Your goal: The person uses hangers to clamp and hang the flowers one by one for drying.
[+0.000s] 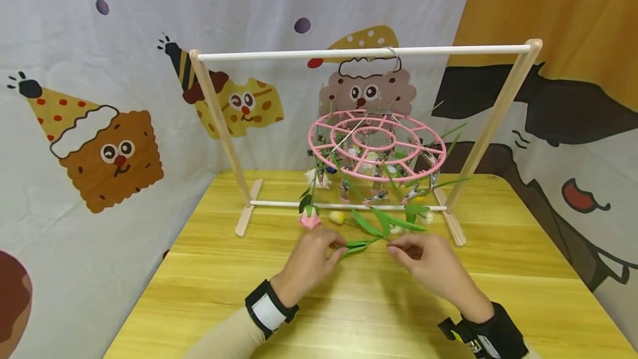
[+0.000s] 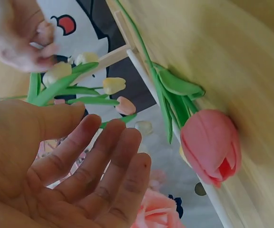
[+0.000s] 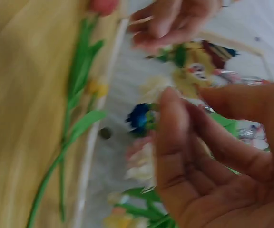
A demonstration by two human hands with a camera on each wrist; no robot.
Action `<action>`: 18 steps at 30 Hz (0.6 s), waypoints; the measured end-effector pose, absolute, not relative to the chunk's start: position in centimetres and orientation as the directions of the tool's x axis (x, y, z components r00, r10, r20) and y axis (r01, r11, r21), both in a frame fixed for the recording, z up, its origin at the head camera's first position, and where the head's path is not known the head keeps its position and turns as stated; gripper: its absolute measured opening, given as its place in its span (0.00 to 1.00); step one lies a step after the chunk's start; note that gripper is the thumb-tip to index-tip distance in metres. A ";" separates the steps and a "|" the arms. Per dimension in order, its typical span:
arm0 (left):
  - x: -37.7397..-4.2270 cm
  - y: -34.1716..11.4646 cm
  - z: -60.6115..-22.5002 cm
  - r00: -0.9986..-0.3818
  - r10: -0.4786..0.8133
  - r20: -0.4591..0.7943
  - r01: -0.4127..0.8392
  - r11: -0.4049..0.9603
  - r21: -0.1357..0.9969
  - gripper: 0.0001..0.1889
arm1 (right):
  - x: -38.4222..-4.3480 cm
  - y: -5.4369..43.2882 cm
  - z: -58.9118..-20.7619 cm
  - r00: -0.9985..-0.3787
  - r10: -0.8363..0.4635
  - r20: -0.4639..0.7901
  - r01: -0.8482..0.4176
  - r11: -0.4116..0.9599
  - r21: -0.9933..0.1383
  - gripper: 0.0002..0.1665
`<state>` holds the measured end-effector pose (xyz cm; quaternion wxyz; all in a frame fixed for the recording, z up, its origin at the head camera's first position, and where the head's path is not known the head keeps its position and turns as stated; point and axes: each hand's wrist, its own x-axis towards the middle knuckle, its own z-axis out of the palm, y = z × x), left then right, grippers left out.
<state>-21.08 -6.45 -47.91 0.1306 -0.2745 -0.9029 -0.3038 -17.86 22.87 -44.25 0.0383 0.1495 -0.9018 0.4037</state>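
In the head view my left hand [image 1: 314, 254] is low over the table, left of green leaves [image 1: 356, 246] and a stem. Its fingers are spread and loosely bent in the left wrist view, with nothing between them. A pink tulip [image 2: 210, 142] with green leaves and a long stem lies past those fingertips; its bloom is hidden in the head view. My right hand [image 1: 428, 262] is to the right of the leaves, fingertips beside the stem in that view. The right wrist view shows its fingers [image 3: 170, 133] loosely curled, thumb near the index finger, holding nothing visible.
Behind the hands, a round pink clip hanger [image 1: 377, 145] hangs from the white bar [image 1: 299, 55] of a wooden stand. Metal clips hold several flowers. A pink rose [image 1: 310, 218] hangs at its left, and a yellow tulip [image 1: 336, 216] is near it. A printed curtain [image 1: 249, 10] stands behind.
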 end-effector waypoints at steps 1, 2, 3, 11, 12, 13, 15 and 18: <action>-20.9 -6.5 -48.0 -0.813 0.422 0.402 0.578 0.670 0.465 0.05 | -18.2 23.1 -44.6 -0.955 -0.257 0.151 -0.288 0.665 -0.689 0.08; -20.7 -6.6 -48.2 -0.811 0.428 0.398 0.580 0.673 0.459 0.05 | -18.6 23.3 -45.1 -0.956 -0.269 0.119 -0.278 0.696 -0.662 0.10; -20.6 -6.6 -48.3 -0.810 0.436 0.392 0.583 0.673 0.456 0.05 | -18.9 23.4 -45.5 -0.957 -0.275 0.095 -0.271 0.721 -0.638 0.11; -19.7 -6.9 -49.1 -0.795 0.504 0.339 0.607 0.642 0.468 0.10 | -21.2 24.9 -48.8 -0.961 -0.278 0.001 -0.247 0.855 -0.456 0.27; -19.6 -6.9 -49.1 -0.794 0.508 0.333 0.607 0.643 0.467 0.10 | -21.5 25.0 -49.0 -0.959 -0.283 0.007 -0.256 0.857 -0.446 0.27; -19.6 -6.9 -49.2 -0.793 0.513 0.328 0.608 0.644 0.464 0.11 | -21.6 25.1 -49.4 -0.957 -0.289 0.022 -0.269 0.858 -0.437 0.27; -19.5 -6.9 -49.3 -0.789 0.524 0.321 0.613 0.648 0.452 0.11 | -21.9 25.3 -49.9 -0.951 -0.301 0.065 -0.299 0.850 -0.435 0.27; -19.5 -6.8 -49.3 -0.776 0.544 0.320 0.631 0.647 0.429 0.13 | -22.1 25.3 -50.3 -0.939 -0.316 0.137 -0.344 0.834 -0.431 0.23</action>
